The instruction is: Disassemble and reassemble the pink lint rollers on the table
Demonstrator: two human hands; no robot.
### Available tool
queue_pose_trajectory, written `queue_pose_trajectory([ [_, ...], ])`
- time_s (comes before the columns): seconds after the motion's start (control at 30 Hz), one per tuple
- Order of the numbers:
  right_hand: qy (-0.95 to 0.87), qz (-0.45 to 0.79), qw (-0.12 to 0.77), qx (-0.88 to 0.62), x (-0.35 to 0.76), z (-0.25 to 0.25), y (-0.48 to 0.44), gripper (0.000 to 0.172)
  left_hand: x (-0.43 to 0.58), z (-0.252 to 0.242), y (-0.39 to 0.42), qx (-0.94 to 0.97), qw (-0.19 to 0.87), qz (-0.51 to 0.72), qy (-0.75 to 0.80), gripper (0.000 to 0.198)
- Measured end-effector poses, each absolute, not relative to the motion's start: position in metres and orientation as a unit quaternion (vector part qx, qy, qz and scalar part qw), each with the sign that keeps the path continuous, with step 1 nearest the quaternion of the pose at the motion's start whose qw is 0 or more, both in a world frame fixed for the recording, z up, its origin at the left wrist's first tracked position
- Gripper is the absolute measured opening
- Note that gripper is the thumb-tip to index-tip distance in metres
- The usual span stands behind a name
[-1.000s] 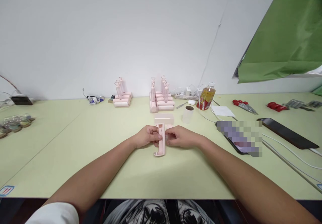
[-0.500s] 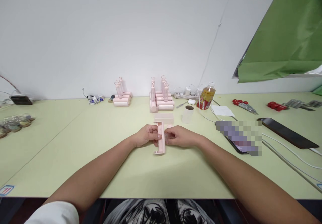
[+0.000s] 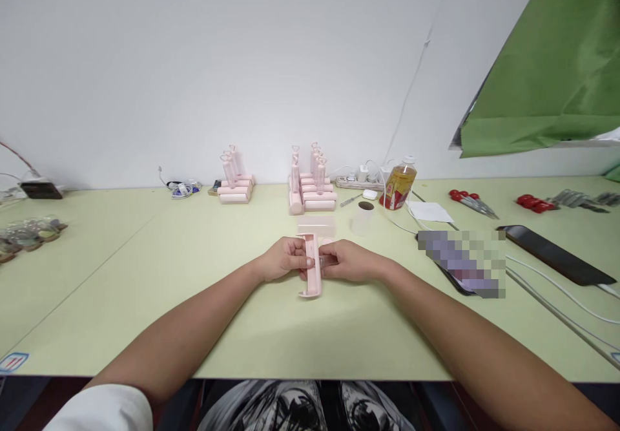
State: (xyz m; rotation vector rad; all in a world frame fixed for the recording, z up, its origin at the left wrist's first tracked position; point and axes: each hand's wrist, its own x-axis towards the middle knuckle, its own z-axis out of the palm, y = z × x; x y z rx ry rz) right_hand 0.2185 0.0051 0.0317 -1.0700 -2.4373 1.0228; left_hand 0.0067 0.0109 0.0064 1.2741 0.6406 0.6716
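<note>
My left hand point(image 3: 287, 260) is closed on the pink lint roller housing point(image 3: 314, 282), an open trough held upright just above the table, its long side running toward me. The left thumb presses inside the trough. My right hand point(image 3: 349, 261) grips a clear pinkish handle point(image 3: 329, 261) that meets the housing's right side; the fingers hide most of it. Just beyond my hands lies a translucent pink cover point(image 3: 316, 225). To its right stands a white sticky-paper roll point(image 3: 361, 221) with a brown core. A small pink piece behind my right fingers is mostly hidden.
Finished-looking pink lint rollers point(image 3: 312, 189) stand grouped near the wall, with more point(image 3: 236, 185) to their left. A drink bottle point(image 3: 398, 184), a power strip point(image 3: 356, 182), a phone point(image 3: 455, 263), a dark phone point(image 3: 555, 253) and white cables lie to the right. Red-handled tools point(image 3: 472, 201) sit farther right.
The housing has turned and shifted slightly to the right in my hands. Both hands keep their grip; the view has moved a little.
</note>
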Motion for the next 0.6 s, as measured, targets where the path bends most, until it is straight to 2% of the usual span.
queue_pose_trajectory([
  [0.27, -0.844, 0.367, 0.130, -0.369, 0.218, 0.033, 0.005, 0.024, 0.010, 0.005, 0.008, 0.566, 0.715, 0.310, 0.270, 0.041],
  [0.6, -0.854, 0.324, 0.126, -0.386, 0.217, 0.026, 0.010, 0.023, 0.014, 0.004, 0.000, 0.525, 0.754, 0.292, 0.268, 0.048],
])
